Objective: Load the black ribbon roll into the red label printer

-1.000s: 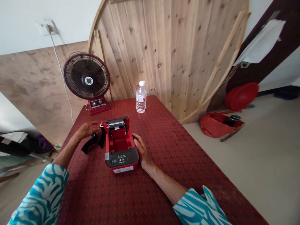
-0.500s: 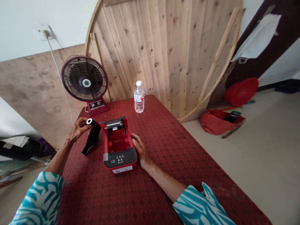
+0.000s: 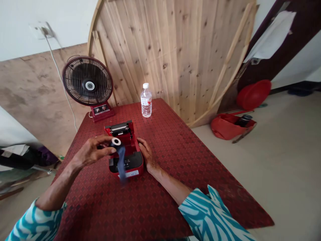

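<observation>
My left hand [image 3: 99, 150] pinches a small paper roll [image 3: 116, 143] with a dark strip and a pale, hollow core. The roll is over the open compartment of a red and black label printer [image 3: 129, 162], and its loose end hangs down in front, blurred by motion. Whether the roll touches the printer I cannot tell. The printer stands on the table with its lid [image 3: 119, 129] raised at the back. Against the printer's right side, my right hand [image 3: 148, 155] grips the body with fingers curled along the wall. Part of the compartment is hidden by the roll and my left fingers.
A patterned red cloth covers the table [image 3: 175, 160]. Behind the printer stand a clear water bottle [image 3: 146, 102] and a dark red fan [image 3: 89, 85]. A large round wooden board [image 3: 170, 60] leans at the back. On the floor to the right lies a red bag [image 3: 223, 129].
My left hand has carried the roll rightward, from beside the printer to over its compartment. The loose strip now hangs in front of the printer. My right hand stays on the printer's side.
</observation>
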The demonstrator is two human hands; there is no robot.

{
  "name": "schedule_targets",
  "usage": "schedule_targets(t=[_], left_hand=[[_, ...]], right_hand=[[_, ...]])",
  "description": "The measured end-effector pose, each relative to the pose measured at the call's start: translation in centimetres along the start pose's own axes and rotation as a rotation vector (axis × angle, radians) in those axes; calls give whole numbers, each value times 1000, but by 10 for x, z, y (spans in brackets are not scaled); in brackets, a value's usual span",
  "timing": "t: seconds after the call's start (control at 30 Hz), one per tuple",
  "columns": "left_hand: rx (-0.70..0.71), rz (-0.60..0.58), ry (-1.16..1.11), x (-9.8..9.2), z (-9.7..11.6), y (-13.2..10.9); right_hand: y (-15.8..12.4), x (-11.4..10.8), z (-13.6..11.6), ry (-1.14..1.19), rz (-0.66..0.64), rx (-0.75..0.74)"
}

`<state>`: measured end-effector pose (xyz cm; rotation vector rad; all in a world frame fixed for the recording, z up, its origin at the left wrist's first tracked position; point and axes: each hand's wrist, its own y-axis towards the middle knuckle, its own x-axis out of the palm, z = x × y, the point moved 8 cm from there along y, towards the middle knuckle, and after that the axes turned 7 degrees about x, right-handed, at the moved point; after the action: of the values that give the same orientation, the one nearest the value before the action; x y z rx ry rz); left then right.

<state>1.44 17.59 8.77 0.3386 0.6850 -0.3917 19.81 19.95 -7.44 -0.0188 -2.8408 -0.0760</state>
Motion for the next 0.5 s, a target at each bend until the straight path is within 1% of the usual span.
schedule_targets(t=[0.1, 0.23, 0.3, 0.4, 0.5], left_hand=[[49, -101, 277, 26, 13, 17], [-3, -217, 658, 49, 11, 34], [-46, -297, 813, 59, 8, 39], [-121, -411, 928, 72, 0, 46], [-146, -472, 926, 82, -8, 53]], right_hand=[[0, 0, -3, -17, -4, -17], [-1, 2, -8, -26, -17, -36], [-1, 2, -9, -23, -11, -39], [-1, 1, -11, -31, 0, -41], [-3, 2, -13, -39, -11, -35]])
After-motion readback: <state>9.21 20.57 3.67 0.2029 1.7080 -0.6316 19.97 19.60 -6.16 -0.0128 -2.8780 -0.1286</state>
